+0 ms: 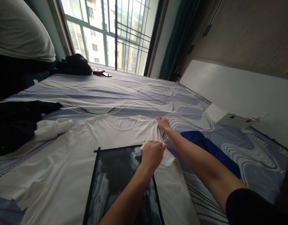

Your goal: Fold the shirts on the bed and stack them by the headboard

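A white T-shirt (64,162) lies spread out, front up, its round neckline at the far end. A dark picture print with black borders (118,168) covers its chest. My left hand (153,154) is closed on the sleeve on the right side, which lies folded inward over the shirt body. Farther up, at the shoulder edge of that sleeve, my right hand (163,123) pinches the fabric. The left forearm hides part of the print. The opposite sleeve lies stretched out to the left.
The shirt rests on a bed with a wavy-patterned sheet (139,90). Dark clothing (15,125) lies at left, blue cloth (211,150) at right. A white box (228,117) stands by the headboard (239,84). A phone (107,74) lies near the window. Another person (22,31) is at upper left.
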{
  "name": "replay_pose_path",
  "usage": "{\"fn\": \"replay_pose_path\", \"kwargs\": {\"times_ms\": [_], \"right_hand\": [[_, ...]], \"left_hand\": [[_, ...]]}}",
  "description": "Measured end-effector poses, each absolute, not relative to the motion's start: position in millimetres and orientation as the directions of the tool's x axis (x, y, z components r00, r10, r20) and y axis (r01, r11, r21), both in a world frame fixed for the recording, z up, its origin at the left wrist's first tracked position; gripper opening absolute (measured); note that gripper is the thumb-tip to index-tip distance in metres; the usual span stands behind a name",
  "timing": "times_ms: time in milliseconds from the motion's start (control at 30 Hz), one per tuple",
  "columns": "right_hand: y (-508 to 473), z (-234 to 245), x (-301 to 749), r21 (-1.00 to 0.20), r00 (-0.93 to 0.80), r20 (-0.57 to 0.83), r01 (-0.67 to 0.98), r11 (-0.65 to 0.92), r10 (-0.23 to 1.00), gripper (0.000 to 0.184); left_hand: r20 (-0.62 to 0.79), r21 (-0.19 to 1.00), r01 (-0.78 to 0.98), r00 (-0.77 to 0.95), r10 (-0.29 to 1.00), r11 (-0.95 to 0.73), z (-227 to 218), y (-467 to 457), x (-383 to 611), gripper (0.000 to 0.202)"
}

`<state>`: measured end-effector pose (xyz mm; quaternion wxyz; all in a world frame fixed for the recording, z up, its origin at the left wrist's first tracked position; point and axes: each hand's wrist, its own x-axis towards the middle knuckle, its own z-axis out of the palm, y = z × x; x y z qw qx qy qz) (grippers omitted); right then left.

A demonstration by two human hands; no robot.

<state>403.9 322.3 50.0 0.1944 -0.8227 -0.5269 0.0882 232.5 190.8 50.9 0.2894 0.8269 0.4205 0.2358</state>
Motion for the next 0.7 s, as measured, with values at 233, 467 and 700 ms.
{"fn": "replay_pose_path", "kwargs": {"times_ms": [233,467,700], "right_hand": [[190.3,12.7,373.9,-0.265,-0.028,0.206,0.961,0.083,0.978,0.060],[190.8,18.2,353.5,-0.188,0.002,0.064,0.982,0.010,0.998,0.060],[206.3,11.7,330.5,-0.117,-0.108,0.023,0.987,0.110,0.994,0.064]], "left_hand": [[-0.080,0.387,0.902,0.239,0.968,-0.191,51.0,216.0,199.6,0.038],[-0.136,0.461,0.874,0.244,0.960,-0.157,51.8,231.1,184.0,0.036],[-0.072,0.492,0.871,0.058,0.996,-0.016,51.8,260.1,138.8,0.032]]}}
